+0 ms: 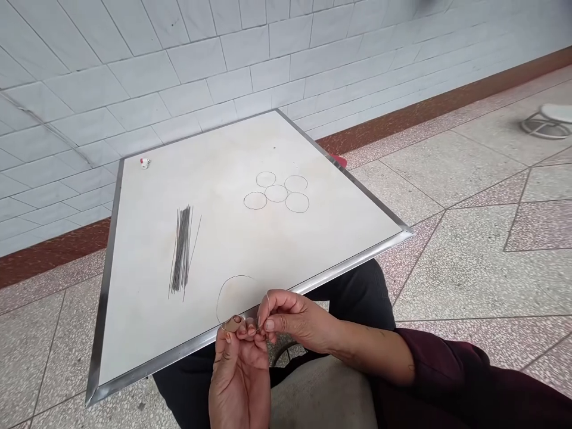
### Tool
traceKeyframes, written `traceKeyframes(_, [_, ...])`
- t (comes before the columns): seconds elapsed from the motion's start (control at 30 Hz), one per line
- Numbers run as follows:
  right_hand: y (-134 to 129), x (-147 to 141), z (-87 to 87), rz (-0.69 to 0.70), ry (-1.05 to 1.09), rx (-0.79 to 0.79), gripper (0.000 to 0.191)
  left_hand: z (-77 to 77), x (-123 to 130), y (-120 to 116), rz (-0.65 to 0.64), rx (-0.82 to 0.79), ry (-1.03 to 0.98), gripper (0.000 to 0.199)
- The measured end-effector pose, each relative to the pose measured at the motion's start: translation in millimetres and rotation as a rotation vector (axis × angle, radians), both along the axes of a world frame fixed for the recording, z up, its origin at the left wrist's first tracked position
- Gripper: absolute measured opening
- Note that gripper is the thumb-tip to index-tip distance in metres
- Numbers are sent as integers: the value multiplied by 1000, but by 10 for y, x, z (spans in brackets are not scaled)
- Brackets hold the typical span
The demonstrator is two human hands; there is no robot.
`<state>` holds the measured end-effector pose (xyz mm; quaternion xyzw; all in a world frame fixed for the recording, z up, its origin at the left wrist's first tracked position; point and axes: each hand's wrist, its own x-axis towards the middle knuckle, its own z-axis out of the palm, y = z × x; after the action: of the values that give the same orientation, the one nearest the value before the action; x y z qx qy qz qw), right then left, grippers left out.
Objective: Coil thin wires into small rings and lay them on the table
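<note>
The left hand point(239, 381) and right hand point(297, 319) are close together just over the metal edging point(147, 363) of a white board point(223, 155), with fingers curled and thumbs pinching a thin wire loop point(235, 276) at its joining point. A tan fingertip wrap point(233, 324) covers the left thumb. The loop stands at the near edge of the board, its round part reaching over the white surface. The work in hand looks like bending a single wire into a ring, with the ends being worked between the fingertips; this grip seems to call for holding the loop's round shape while the ends stay pinched. Farther up the board lie a loose bundle of thin wires point(182, 250) and five penciled circles point(276, 193) in a tight cluster, with a small white-and-red object point(144, 162) near the far corner. A maroon sleeve point(429, 363) covers the right arm. No brand, label or writing can be read.
</note>
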<state>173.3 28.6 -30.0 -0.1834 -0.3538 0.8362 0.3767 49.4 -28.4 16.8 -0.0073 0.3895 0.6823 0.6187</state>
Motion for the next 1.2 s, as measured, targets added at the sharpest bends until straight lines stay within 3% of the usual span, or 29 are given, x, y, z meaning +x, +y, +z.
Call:
traceKeyframes(0.53, [21,-9,51,-100,72,-81,27,-154,-51,66,-21,23,-10,14])
traceKeyframes(0.77, [8,41,71,-61,106,-56,26,-125,-62,59,-86,86,33,7])
traceKeyframes(0.97, [83,138,187,-144,39,-103,29,-168,-63,16,-45,23,41,14])
traceKeyframes(1.2, [79,131,195,-143,13,-184,31,-114,-49,-12,-32,34,17,10])
